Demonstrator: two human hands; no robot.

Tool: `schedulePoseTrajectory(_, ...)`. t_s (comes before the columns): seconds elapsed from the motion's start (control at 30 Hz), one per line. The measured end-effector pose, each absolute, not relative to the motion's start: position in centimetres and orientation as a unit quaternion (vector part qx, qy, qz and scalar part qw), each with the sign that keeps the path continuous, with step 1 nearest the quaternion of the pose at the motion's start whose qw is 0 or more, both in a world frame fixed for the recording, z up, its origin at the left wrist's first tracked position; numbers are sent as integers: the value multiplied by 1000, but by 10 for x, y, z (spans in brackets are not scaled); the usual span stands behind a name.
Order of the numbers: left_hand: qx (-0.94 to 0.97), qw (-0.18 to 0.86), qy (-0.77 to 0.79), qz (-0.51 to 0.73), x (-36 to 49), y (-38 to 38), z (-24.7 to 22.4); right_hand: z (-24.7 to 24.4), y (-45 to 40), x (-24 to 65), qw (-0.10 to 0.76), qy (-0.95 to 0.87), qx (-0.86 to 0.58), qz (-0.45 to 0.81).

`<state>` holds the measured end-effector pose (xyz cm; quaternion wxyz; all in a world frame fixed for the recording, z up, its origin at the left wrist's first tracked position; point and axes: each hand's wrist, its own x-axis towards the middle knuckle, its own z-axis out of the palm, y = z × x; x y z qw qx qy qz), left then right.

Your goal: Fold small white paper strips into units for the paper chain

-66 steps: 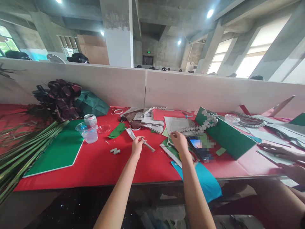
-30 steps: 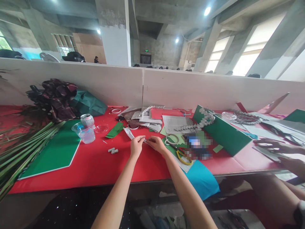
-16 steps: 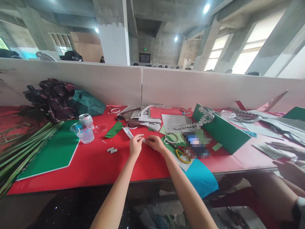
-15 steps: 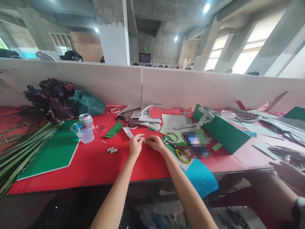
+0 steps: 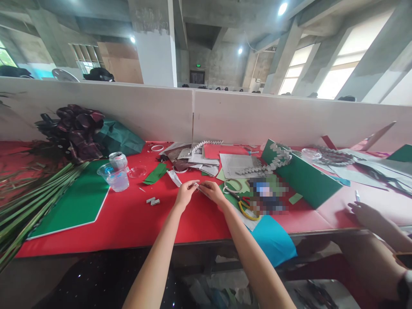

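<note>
Both forearms cross the front edge of the red tabletop [image 5: 128,227] and slant inward, the left rising toward the right and the right toward the left, so the hands nearly meet between the front and back edges. The left hand [image 5: 186,193] curls its fingers inward, its grip pinched closed on a thin white paper strip [image 5: 197,185]. The right hand [image 5: 212,192] is turned palm down, fingers bent toward the left hand, its grip also closed on the strip; its thumb is hard to make out. The strip lies between the two sets of fingertips, mostly covered by them; whether it touches the tabletop cannot be told. Just beyond the left hand, toward the back edge, lies a flat white paper piece [image 5: 174,177]. Nearer the front edge, left of that hand, are small folded paper pieces [image 5: 152,201]. Yellow-handled pliers [image 5: 247,211] rest right of the right hand.
</note>
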<state>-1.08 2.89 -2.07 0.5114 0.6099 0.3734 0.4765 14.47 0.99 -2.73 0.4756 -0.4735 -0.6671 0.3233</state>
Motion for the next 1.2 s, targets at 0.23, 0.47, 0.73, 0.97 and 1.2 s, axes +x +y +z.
schedulePoseTrajectory(0.23,578,553,364,477,-14,27,-18,-17,4,144,471,-637,-447,414)
schedulePoseTrajectory(0.47,589,481,401,512,-15,31,-23,-25,9,146,466,-605,-473,439)
schedulePoseTrajectory(0.73,594,461,402,523,-12,31,-25,-21,5,145,481,-647,-442,394)
schedulePoseTrajectory(0.97,581,497,398,507,-9,26,-20,-27,10,146,487,-647,-471,349)
schedulePoseTrajectory(1.2,500,565,406,516,-11,25,-19,-21,4,146,476,-663,-461,347)
